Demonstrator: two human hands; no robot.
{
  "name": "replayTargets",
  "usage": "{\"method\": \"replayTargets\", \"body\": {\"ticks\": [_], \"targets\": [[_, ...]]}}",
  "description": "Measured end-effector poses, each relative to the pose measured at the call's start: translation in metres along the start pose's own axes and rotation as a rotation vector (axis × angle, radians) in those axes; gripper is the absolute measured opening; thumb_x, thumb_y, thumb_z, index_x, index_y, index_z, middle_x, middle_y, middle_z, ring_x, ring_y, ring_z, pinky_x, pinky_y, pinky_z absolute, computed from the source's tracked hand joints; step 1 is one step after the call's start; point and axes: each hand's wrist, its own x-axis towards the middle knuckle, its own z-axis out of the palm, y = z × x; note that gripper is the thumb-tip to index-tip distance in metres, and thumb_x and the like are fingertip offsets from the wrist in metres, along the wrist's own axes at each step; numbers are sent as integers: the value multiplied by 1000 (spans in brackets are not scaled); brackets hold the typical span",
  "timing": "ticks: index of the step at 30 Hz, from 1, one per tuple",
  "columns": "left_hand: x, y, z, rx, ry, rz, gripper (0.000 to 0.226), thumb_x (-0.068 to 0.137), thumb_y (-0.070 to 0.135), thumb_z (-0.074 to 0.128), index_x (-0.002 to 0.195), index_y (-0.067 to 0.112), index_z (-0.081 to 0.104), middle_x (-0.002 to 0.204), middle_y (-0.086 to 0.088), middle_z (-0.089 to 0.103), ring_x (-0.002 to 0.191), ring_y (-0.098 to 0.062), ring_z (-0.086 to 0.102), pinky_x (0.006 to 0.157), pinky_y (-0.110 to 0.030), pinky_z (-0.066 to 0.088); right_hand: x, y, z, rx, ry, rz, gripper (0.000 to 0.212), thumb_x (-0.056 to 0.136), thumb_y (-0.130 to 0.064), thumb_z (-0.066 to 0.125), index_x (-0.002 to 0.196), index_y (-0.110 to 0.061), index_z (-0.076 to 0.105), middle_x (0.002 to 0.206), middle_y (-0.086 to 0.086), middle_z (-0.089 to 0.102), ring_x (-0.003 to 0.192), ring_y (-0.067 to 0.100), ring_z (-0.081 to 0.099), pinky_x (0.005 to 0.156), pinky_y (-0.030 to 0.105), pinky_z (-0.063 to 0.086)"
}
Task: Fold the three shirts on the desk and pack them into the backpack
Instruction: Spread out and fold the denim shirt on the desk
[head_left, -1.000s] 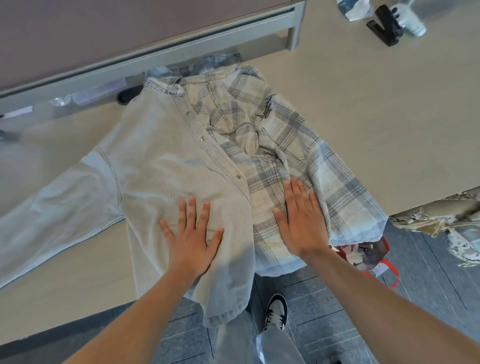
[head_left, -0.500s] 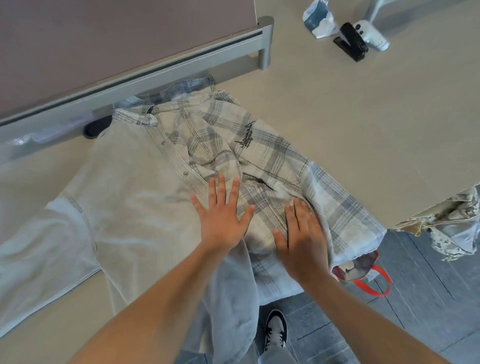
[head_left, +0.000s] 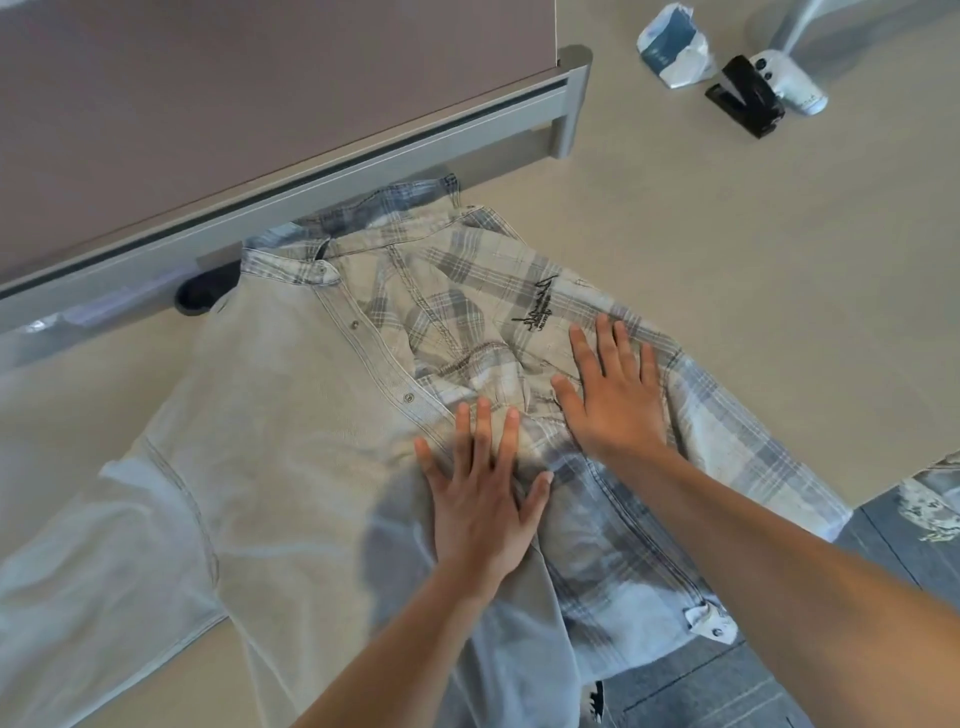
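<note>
Shirt (head_left: 291, 415) spread open on the surface (head_left: 727, 270), both palms pressing it flat.
Left hand (head_left: 480, 499) lies w/ fingers straight and apart at the button placket; right hand (head_left: 615, 395) likewise splayed flat on the plaid inner panel, neither gripping cloth. Prob. smoothing wrinkles so the fold lines come out clean. Hem hangs over the near edge, left sleeve trails off to the side, collar sits near the grey partition (head_left: 311, 171). Backpack not in view; a crumpled fabric (head_left: 935, 499) at the right edge may be another shirt, can't tell.
</note>
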Motion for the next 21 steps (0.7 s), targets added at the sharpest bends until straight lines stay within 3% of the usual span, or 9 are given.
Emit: {"method": "replayTargets", "body": {"ticks": [8, 13, 15, 18, 21], "targets": [[2, -1, 1, 11, 16, -30, 80, 102, 72, 18, 166, 26, 3, 174, -8, -9, 160, -27, -11, 121, -71, 5, 27, 23, -10, 35, 79, 111, 80, 101, -73, 4, 166, -30, -12, 174, 6, -18, 160, 23, -20, 129, 55, -5], [5, 3, -5, -22, 6, -54, 80, 102, 73, 17, 167, 27, 7, 174, -6, -6, 160, -25, -10, 122, -70, 5, 35, 23, -12, 14, 14, 126, 82, 99, -75, 4, 164, -31, -17, 172, 5, -23, 159, 24, -21, 129, 54, -6], [15, 11, -19, -64, 70, -66, 77, 104, 70, 17, 166, 25, 15, 174, -9, 7, 161, -26, 0, 123, -68, 8, 34, 25, -17, 71, 37, 94, 82, 102, -71, 21, 167, -27, -1, 175, 9, -8, 162, 29, -5, 130, 52, 0], [51, 33, -45, -116, 188, -58, 69, 108, 60, 22, 165, 21, 23, 171, -11, 19, 160, -27, 10, 124, -64, 11, 39, 36, -36, 266, 262, 16, 62, 99, -44, 55, 153, -14, 44, 161, 13, 38, 147, 33, 37, 124, 49, 28], [106, 51, -73, -151, 164, -81, 65, 108, 58, 24, 164, 23, 22, 173, -10, 10, 161, -26, 4, 127, -59, 8, 59, 53, -54, 269, 301, -31, 58, 98, -39, 58, 151, -16, 49, 160, 13, 39, 148, 32, 35, 123, 51, 28]]}}
